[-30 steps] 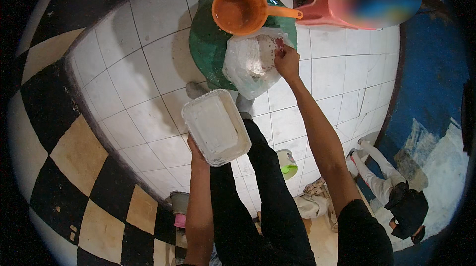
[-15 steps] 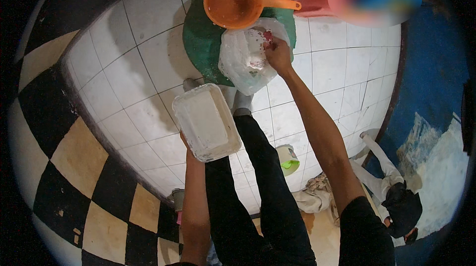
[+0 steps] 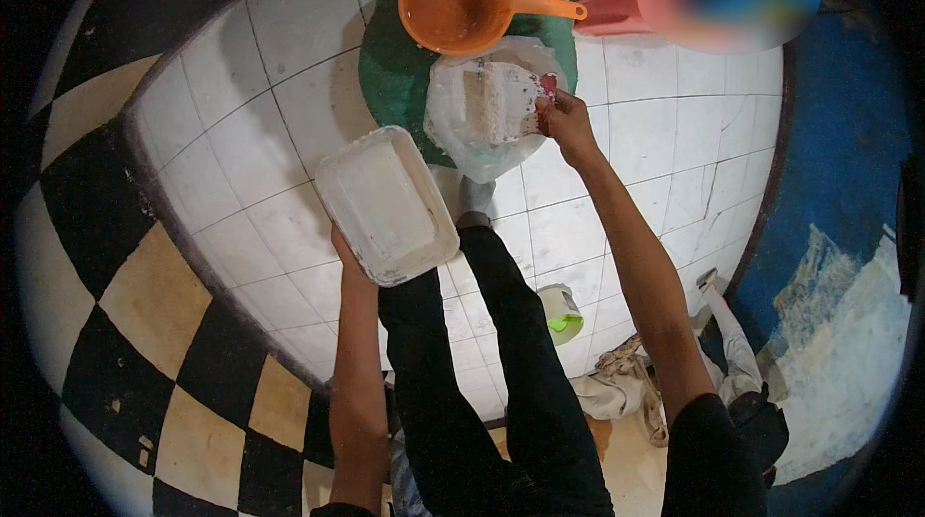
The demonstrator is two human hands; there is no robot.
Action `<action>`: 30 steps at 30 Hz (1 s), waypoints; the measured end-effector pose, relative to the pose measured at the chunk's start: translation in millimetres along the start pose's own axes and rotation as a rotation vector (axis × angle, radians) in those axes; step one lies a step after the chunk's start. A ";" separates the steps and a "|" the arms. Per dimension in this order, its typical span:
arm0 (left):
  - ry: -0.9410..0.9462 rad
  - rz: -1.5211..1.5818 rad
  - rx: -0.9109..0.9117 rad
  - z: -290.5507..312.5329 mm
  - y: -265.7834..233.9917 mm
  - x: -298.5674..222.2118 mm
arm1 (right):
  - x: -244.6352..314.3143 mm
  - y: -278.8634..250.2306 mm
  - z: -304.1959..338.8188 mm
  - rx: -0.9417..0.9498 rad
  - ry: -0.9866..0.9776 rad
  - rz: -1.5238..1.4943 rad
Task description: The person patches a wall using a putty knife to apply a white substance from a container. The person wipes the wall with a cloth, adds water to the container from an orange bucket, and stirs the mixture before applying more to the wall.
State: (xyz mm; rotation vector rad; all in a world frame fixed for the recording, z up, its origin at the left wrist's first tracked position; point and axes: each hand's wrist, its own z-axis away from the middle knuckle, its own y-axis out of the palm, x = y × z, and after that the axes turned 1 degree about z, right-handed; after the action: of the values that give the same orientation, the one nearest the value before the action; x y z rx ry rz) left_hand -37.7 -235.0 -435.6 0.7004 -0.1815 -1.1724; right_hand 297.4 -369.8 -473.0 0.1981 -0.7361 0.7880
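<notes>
My left hand grips a white rectangular plastic tub from its left and below; most of its fingers are hidden. Whitish residue coats the tub's inside and rim. My right hand is closed on the red handle of a wide putty scraper, whose speckled blade carries a thick whitish load. The scraper is over the mouth of a clear plastic bag. That bag rests on a round green surface, beside an orange long-handled dipper.
A pink plastic stool stands far right. Near my legs are a small white bucket with something green and crumpled cloth. Another person is at the lower right, beside a blue wall with a white patch.
My right hand has drawn the scraper up and right, exposing its loaded blade. The tub in my left hand has shifted up and left. The other person has moved slightly.
</notes>
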 end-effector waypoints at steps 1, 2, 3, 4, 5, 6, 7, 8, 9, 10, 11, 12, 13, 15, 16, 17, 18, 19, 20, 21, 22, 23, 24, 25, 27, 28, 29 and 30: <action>0.021 -0.046 0.010 -4.6 3.2 -4.5 | 4.9 -4.0 3.8 0.008 -0.016 -0.028; 0.040 -0.091 0.021 -9.6 9.1 -5.9 | 9.7 -9.4 7.7 0.014 -0.031 -0.053; 0.044 -0.122 -0.018 -16.6 16.2 -5.4 | 10.5 -16.5 8.0 0.022 -0.046 -0.080; 0.047 -0.153 -0.057 -24.8 23.6 -4.8 | 11.6 -24.5 7.3 0.033 -0.064 -0.053; 0.050 -0.184 -0.098 -32.6 29.6 -5.3 | 16.8 -28.5 11.1 0.039 -0.071 -0.071; 0.054 -0.204 -0.121 -36.8 40.0 -5.6 | 24.9 -30.7 17.4 0.049 -0.076 -0.089; 0.056 -0.222 -0.143 -41.0 51.0 -3.7 | 30.7 -33.0 21.4 0.058 -0.082 -0.107; 0.053 -0.237 -0.156 -46.7 65.8 0.0 | 34.0 -43.4 21.9 0.072 -0.088 -0.092; 0.035 -0.250 -0.152 -50.7 73.8 -0.6 | 41.5 -42.9 26.1 0.068 -0.088 -0.074; 0.016 -0.261 -0.146 -55.1 82.4 -0.9 | 50.3 -45.2 32.0 0.063 -0.088 -0.056; -0.001 -0.271 -0.143 -56.5 87.2 -0.4 | 61.0 -44.6 41.3 0.061 -0.087 -0.036; -0.014 -0.240 -0.077 -58.3 91.1 2.0 | 69.0 -42.6 52.2 0.046 -0.107 0.031; -0.024 -0.202 -0.064 -60.0 95.3 6.5 | 77.8 -41.5 63.9 0.048 -0.118 0.036; -0.048 -0.125 -0.033 -62.7 103.7 13.1 | 108.7 -28.7 94.5 0.045 -0.141 0.047; -0.051 -0.150 -0.015 -65.3 95.9 13.5 | 120.4 -19.9 108.0 0.067 -0.138 0.076; -0.063 -0.158 -0.006 -67.8 94.9 17.8 | 132.2 -14.9 121.0 0.074 -0.136 0.110; -0.070 -0.170 -0.002 -68.2 95.7 21.6 | 137.7 -7.3 130.6 0.088 -0.133 0.139; -0.075 -0.183 0.000 -67.4 95.9 24.6 | 138.6 4.3 137.6 0.098 -0.154 0.131; -0.115 -0.171 0.090 -61.4 104.5 27.4 | 135.6 15.9 140.7 0.085 -0.218 0.142; -0.122 -0.162 0.090 -59.8 109.6 31.2 | 134.7 27.4 142.7 0.072 -0.287 0.151; -0.127 -0.152 0.089 -58.4 114.6 34.0 | 134.2 36.3 143.4 0.028 -0.339 0.322; -0.126 -0.147 0.081 -54.8 116.7 35.3 | 131.9 46.9 143.2 -0.009 -0.389 0.487; -0.085 -0.212 0.081 -45.0 132.3 35.6 | 131.1 56.2 143.6 -0.053 -0.436 0.656; -0.090 -0.195 0.091 -44.3 131.8 36.2 | 132.6 64.8 147.9 -0.074 -0.529 0.648; -0.094 -0.159 0.107 -39.6 130.2 34.1 | 131.2 76.1 155.8 -0.061 -0.562 0.657; -0.092 -0.162 0.081 -37.2 129.1 33.0 | 132.2 81.6 159.9 -0.079 -0.593 0.647; -0.094 -0.162 0.057 -35.5 127.8 33.4 | 134.4 86.2 164.2 -0.100 -0.622 0.639; -0.096 -0.163 0.033 -34.4 127.4 33.6 | 135.5 89.2 167.1 -0.122 -0.651 0.632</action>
State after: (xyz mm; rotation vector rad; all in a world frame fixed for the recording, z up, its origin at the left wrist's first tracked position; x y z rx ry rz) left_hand 91.7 -224.6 -394.7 0.6982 -0.2283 -1.3629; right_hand 210.8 -300.2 -268.4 0.1074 -1.5002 1.2946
